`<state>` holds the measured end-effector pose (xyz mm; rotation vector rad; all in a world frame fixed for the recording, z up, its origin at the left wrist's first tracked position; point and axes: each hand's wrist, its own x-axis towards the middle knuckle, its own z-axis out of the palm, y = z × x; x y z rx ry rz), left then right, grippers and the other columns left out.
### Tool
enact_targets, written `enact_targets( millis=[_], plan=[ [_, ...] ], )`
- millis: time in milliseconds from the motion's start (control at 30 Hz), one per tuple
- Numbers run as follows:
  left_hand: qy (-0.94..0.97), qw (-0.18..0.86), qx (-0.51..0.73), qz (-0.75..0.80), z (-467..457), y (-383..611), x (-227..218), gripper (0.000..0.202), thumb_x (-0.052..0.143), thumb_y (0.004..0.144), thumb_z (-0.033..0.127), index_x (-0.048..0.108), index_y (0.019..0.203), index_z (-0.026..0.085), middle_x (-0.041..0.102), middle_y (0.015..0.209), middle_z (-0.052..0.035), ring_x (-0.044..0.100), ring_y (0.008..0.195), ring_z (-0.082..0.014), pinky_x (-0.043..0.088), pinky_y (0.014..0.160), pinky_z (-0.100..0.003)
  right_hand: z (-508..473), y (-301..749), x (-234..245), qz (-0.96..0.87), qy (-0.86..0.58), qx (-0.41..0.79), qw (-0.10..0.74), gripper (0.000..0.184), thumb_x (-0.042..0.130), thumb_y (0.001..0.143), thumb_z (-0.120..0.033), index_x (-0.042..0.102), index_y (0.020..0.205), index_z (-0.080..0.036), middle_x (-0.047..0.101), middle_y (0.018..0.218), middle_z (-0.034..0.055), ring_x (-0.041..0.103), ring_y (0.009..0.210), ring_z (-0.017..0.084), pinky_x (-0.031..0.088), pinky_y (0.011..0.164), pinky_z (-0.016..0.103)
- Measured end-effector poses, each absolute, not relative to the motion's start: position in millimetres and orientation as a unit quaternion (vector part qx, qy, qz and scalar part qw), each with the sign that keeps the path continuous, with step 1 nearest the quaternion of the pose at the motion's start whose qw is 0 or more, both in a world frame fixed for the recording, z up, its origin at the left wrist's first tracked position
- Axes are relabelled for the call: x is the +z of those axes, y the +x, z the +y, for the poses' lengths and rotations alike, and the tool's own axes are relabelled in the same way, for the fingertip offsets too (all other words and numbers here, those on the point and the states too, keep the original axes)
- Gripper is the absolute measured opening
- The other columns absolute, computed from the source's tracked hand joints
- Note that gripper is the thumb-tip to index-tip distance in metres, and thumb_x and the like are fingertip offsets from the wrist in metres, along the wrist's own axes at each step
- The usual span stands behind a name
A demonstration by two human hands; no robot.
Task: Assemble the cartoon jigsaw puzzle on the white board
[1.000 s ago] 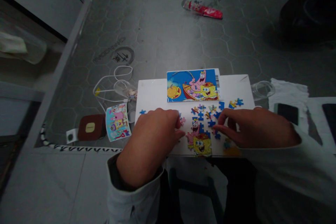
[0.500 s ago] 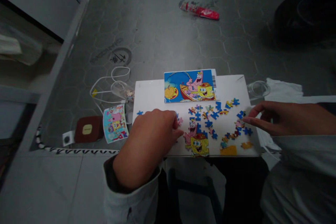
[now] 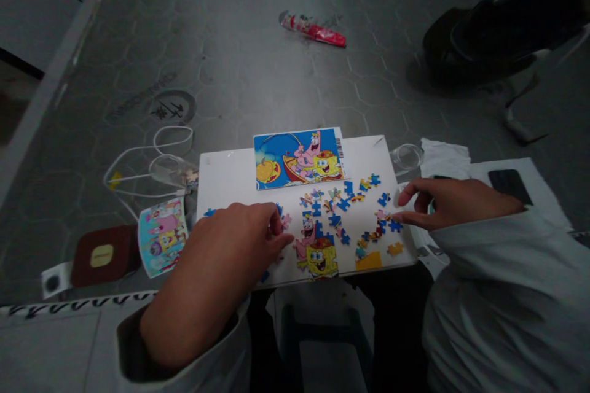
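Several loose jigsaw pieces [image 3: 343,204] lie scattered on a white box-like surface [image 3: 225,175]. Near its front edge, a joined part of the puzzle [image 3: 321,259] shows a yellow square character and a pink one. Left of that part, my left hand [image 3: 242,236] is bent low over the surface with its fingers curled; anything between the fingertips is hidden. A pink piece [image 3: 286,221] lies just beyond its thumb. My right hand [image 3: 445,202] is at the right edge, thumb and forefinger apart, the thumb close to some blue and pink pieces [image 3: 383,218].
A picture card [image 3: 299,159] lies at the back of the surface. To the left are a second card [image 3: 161,236], a brown case [image 3: 105,256] and a white cable [image 3: 133,153]. White cloth [image 3: 445,156] and a phone [image 3: 510,186] are right. A red wrapper [image 3: 325,35] lies on the floor.
The view has swung right, so the surface and cards sit further left in the picture and the phone shows. Both hands keep nearly the same places over the surface.
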<state>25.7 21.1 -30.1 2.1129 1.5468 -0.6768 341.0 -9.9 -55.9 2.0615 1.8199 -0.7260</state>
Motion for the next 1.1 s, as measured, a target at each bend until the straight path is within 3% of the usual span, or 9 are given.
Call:
enact_targets(
  millis=[333,633,867,1000,1100],
  plan=[
    [0.771,0.200,-0.211,0.567,20.4,20.5,-32.2,0.029,0.051,0.102,0.044,0.069,0.092,0.025,0.074,0.089,-0.0067,0.068,0.076,-0.0289,0.032,0.060,-0.035,-1.8,315.7,-51.1,0.640,0.701,-0.263,0.171,0.018,0.075,0.081,-0.037,0.071,0.096,-0.027,0.075,0.082,-0.0038,0.061,0.060,0.014,0.043,0.062,0.030],
    [0.764,0.201,-0.216,0.574,20.7,19.7,-34.7,0.026,0.055,0.101,0.047,0.069,0.096,0.026,0.073,0.089,-0.0061,0.067,0.075,-0.0292,0.032,0.061,-0.035,2.1,317.9,-56.6,0.650,0.701,-0.245,0.164,0.017,0.079,0.077,-0.043,0.079,0.090,-0.032,0.076,0.077,-0.0021,0.065,0.062,0.017,0.040,0.057,0.030],
    [0.766,0.205,-0.199,0.575,19.4,17.9,-37.3,0.025,0.057,0.100,0.046,0.070,0.094,0.026,0.073,0.087,-0.0055,0.067,0.073,-0.0273,0.034,0.060,-0.035,4.8,318.5,-68.1,0.687,0.676,-0.247,0.105,0.019,0.077,0.079,-0.051,0.080,0.085,-0.033,0.075,0.073,-0.0007,0.063,0.055,0.016,0.040,0.053,0.031],
    [0.766,0.199,-0.195,0.580,18.8,16.7,-36.9,0.024,0.057,0.100,0.046,0.070,0.095,0.027,0.073,0.088,-0.0051,0.067,0.073,-0.0268,0.033,0.060,-0.035,7.1,306.1,-60.0,0.643,0.710,-0.240,0.157,0.012,0.079,0.081,-0.045,0.081,0.087,-0.035,0.075,0.078,-0.0018,0.064,0.060,0.017,0.043,0.061,0.034],
    [0.766,0.198,-0.194,0.580,18.8,15.6,-36.1,0.023,0.058,0.100,0.046,0.070,0.096,0.027,0.073,0.087,-0.0047,0.067,0.072,-0.0267,0.032,0.060,-0.034,6.6,304.0,-56.6,0.635,0.721,-0.227,0.156,0.017,0.076,0.083,-0.051,0.080,0.090,-0.035,0.076,0.081,-0.0016,0.064,0.063,0.018,0.042,0.062,0.035]
  ],
)
